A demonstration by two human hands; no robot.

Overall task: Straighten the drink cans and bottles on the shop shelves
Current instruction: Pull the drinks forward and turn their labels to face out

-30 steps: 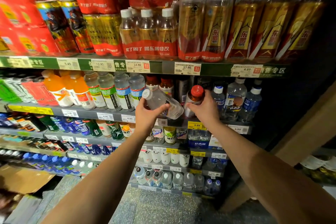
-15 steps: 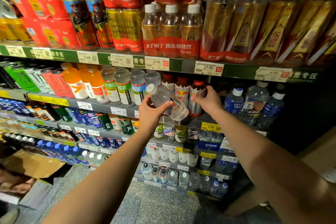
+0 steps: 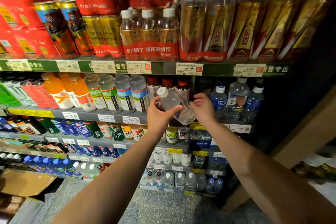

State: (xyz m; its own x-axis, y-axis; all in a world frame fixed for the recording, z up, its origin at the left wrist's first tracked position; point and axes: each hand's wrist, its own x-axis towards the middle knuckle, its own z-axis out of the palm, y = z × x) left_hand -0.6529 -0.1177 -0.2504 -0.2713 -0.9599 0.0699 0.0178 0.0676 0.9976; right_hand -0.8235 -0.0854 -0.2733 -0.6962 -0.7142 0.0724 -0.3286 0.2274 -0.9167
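At frame centre the left hand grips a tilted clear bottle off the second shelf, apparently for reshelving, while the right hand hovers beside it, loosely curled, holding nothing.

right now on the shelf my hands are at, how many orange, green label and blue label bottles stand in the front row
orange bottles: 3
green-label bottles: 2
blue-label bottles: 2
total: 7

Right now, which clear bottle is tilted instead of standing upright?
The white-capped clear bottle gripped in the left hand; the shelf bottles stand upright.
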